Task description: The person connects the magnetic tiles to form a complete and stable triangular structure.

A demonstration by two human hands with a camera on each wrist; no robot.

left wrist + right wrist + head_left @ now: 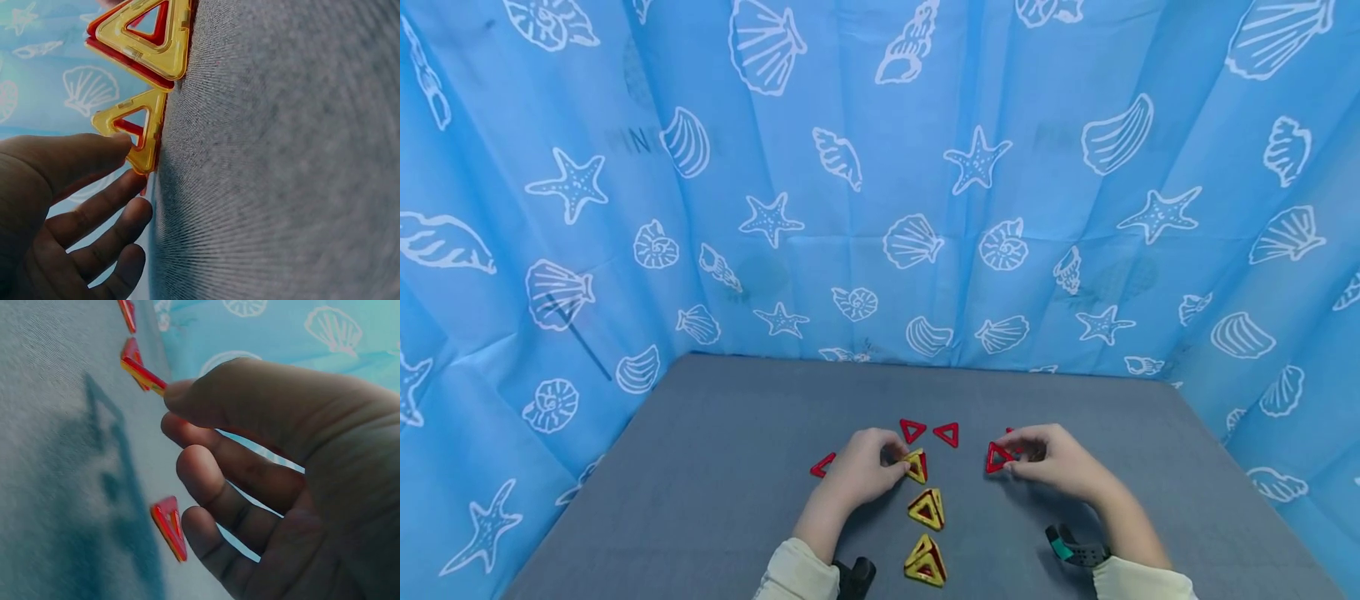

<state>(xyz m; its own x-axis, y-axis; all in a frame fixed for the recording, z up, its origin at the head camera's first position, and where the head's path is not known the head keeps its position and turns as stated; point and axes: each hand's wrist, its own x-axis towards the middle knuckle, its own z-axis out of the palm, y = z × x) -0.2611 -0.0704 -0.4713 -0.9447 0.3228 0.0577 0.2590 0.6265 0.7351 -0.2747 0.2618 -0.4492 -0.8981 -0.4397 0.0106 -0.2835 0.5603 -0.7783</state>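
Between thumb and forefinger my right hand (1063, 463) pinches a red triangular magnetic tile (997, 458), held above the table; the right wrist view shows its edge with a yellow layer. My left hand (863, 468) pinches a small yellow-and-red piece of triangular tiles (917, 465) standing on the table, its thumb (115, 147) on the yellow face. Toward me, in a line, stand two more pyramid-like pieces of such tiles, a middle one (927, 509) and a nearer one (926, 561).
Two loose red triangles, one left (912, 430) and one right (947, 434), lie beyond the left hand's piece. Another red triangle (822, 466) is left of my left hand, and one (169, 528) lies beneath my right fingers. A blue shell-print curtain (880, 208) borders the grey table (715, 500).
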